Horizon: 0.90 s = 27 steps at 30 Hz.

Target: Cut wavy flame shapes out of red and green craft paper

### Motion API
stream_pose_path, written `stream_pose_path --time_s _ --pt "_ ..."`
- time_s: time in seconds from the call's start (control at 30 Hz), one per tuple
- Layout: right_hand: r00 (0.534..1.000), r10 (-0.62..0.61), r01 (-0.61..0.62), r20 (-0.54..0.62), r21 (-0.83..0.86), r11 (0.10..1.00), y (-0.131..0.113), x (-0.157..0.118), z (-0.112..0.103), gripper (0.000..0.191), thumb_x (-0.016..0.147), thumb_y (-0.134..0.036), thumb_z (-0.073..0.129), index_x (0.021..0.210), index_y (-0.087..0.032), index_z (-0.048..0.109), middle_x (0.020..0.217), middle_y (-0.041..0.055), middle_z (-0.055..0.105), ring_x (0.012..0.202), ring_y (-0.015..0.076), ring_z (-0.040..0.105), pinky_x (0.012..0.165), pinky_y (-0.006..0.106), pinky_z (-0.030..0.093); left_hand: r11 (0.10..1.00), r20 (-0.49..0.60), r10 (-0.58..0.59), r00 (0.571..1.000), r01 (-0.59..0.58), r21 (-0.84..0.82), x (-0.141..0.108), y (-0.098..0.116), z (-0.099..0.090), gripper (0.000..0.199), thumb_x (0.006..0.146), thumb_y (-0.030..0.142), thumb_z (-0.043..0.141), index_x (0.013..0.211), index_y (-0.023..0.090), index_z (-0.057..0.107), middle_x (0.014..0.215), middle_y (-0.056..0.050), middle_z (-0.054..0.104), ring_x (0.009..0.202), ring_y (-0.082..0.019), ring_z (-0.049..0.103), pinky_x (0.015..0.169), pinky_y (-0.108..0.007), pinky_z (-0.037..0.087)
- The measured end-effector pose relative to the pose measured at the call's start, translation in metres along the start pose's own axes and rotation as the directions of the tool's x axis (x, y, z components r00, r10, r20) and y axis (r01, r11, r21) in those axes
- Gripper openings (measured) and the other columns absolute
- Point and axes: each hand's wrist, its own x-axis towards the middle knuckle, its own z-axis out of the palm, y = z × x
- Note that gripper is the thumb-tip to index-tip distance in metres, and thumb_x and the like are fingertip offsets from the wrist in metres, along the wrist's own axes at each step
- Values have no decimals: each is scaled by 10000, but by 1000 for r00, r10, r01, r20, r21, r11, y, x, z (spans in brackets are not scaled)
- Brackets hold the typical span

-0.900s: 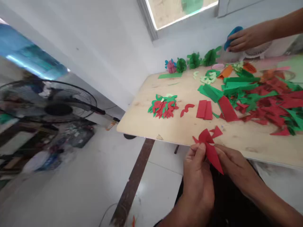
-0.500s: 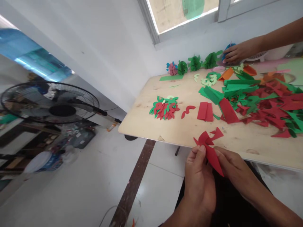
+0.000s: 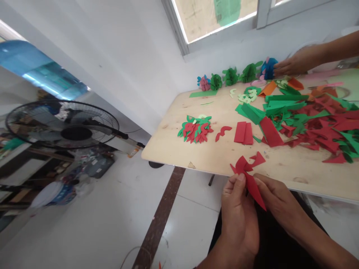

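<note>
I see the cut red paper [image 3: 255, 191] between my hands at the tabletop's [image 3: 162, 139] near edge, long axis slanting down rightward — the left hand [image 3: 239, 213] pinches it, the right hand [image 3: 276, 198] touches its right side, grip unclear — and no legible writing.

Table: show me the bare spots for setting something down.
The wooden table is bare at its left end, beside the red and green cutouts, and just in front of them. Another patch lies between the right hand and the scrap heap. Crowded: that heap and the back row of paper ornaments.
</note>
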Motion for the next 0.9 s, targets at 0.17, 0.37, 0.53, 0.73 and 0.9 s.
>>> stream_pose_path --time_s 0.17,0.37,0.53,0.73,0.9 --pt "1000 15 -15 -11 10 1000 -1 1 2 388 920 -426 370 629 -211 511 620 3 534 597 171 510 560 267 446 1000 -9 3 1000 -3 8 0 0 0 71 733 189 680 727 160 616 788 -25 636 768 -109 597 808 -256 445" --pt "997 65 -61 -38 90 994 0 -5 -1 382 884 -455 438 601 -215 526 609 8 512 585 172 481 541 268 433 998 36 33 999 -35 57 3 8 -1 71 751 234 662 758 174 626 840 -39 667 840 -153 624 851 -309 442" --pt "968 200 -160 -149 243 957 -2 -7 -11 325 868 -493 478 820 -201 615 513 -52 388 447 113 355 395 216 306 991 58 32 998 -39 124 1 11 -5 85 741 247 659 754 169 629 880 -63 687 922 -196 632 908 -353 430" --pt "968 162 -121 -191 211 970 -17 3 -11 207 778 -394 627 739 -191 618 696 10 603 620 155 540 549 241 446 985 51 -34 998 24 174 -3 8 -6 99 705 192 695 747 163 610 855 -58 696 844 -158 645 925 -346 424" --pt "980 84 -65 -180 108 992 -17 2 -6 189 798 -335 593 669 -197 581 632 -3 577 579 151 528 529 248 444 964 57 49 997 -62 260 0 8 -5 109 703 210 702 749 152 621 806 -36 685 822 -153 647 900 -324 435"
